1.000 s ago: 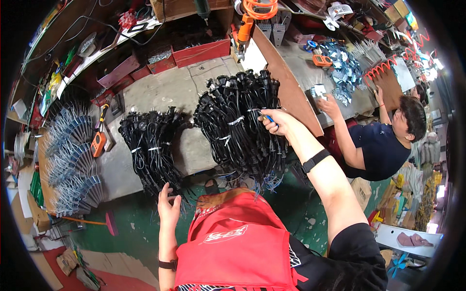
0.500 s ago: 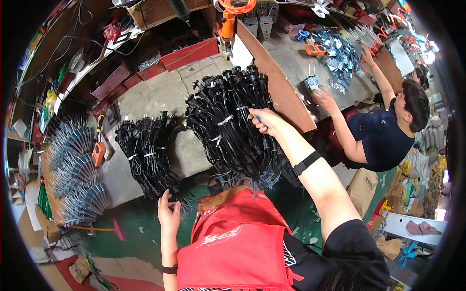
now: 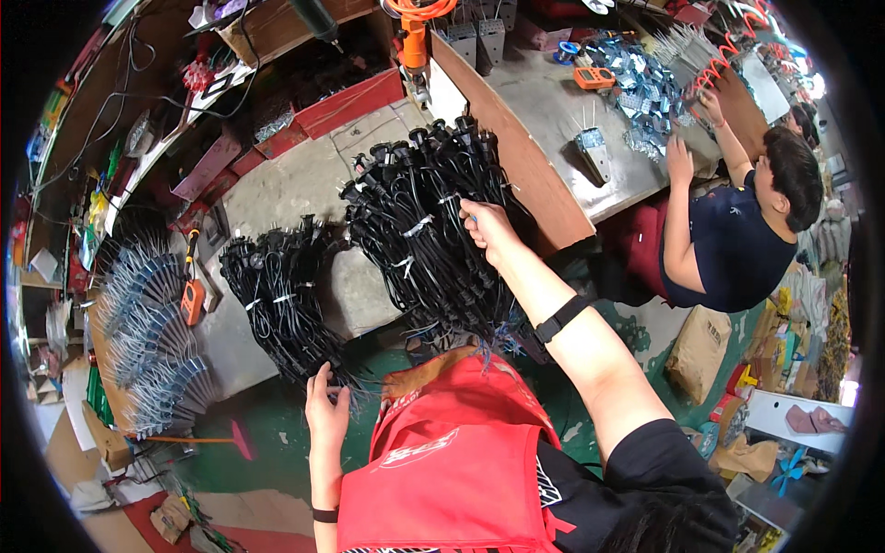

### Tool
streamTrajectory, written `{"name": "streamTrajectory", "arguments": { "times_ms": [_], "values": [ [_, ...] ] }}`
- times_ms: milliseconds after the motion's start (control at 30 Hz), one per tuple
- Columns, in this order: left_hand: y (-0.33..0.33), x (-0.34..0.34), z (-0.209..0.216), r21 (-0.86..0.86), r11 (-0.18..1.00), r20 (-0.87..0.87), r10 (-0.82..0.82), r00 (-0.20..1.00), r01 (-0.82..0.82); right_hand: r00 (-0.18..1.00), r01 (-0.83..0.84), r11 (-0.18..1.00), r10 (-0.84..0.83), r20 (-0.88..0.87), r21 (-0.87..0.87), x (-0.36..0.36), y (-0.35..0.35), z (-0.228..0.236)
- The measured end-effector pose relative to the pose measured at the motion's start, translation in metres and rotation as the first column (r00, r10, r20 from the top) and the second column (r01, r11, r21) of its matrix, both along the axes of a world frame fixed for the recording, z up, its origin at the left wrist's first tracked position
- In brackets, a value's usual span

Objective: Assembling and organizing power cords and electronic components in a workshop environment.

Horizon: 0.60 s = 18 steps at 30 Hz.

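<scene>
Black power cords with plugs at their far ends lie in a large pile (image 3: 415, 253) on the bench before me, tied by pale ties. My right hand (image 3: 494, 230) is closed at that pile's right side, close to one tie. A sliver of a small blue tool shows in its fist; the rest is hidden. To the left lies a smaller pile of tied cords (image 3: 281, 293). My left hand (image 3: 328, 410) is just below its loose wire ends, fingers curled but apart, holding nothing.
Metal parts with wire leads (image 3: 152, 323) are stacked at the bench's left, beside an orange meter (image 3: 193, 301). A wooden divider (image 3: 516, 138) stands right of the cords. Beyond it, a co-worker (image 3: 728, 221) sits at another bench. An orange power tool (image 3: 415, 51) hangs overhead.
My right hand has shifted slightly left and up along the large pile. My left hand has barely moved. The co-worker's nearer hand has left a metal part, which now stands on the bench.
</scene>
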<state>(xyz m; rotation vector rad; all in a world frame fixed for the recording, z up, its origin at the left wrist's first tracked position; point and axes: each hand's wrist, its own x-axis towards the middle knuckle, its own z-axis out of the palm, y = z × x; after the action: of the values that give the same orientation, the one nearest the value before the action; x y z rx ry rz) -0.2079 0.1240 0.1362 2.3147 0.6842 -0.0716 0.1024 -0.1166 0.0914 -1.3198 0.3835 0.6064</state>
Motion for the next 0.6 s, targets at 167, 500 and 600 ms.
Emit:
{"name": "streamTrajectory", "arguments": {
  "times_ms": [167,500,600],
  "values": [
    [-0.004,-0.001,0.006,0.039,0.999,-0.032,-0.029,0.999,0.03,0.993,-0.016,0.996,0.025,-0.114,0.084,0.012,-0.006,0.004],
    [-0.01,-0.002,0.01,0.032,0.998,-0.084,-0.058,0.995,0.061,0.937,-0.023,0.9,0.171,-0.304,0.435,0.027,-0.01,-0.002],
    [-0.008,-0.002,0.014,0.038,0.996,-0.076,-0.083,0.994,0.086,0.952,-0.019,0.868,0.167,-0.256,0.496,0.026,-0.011,0.015]
  ]
}}
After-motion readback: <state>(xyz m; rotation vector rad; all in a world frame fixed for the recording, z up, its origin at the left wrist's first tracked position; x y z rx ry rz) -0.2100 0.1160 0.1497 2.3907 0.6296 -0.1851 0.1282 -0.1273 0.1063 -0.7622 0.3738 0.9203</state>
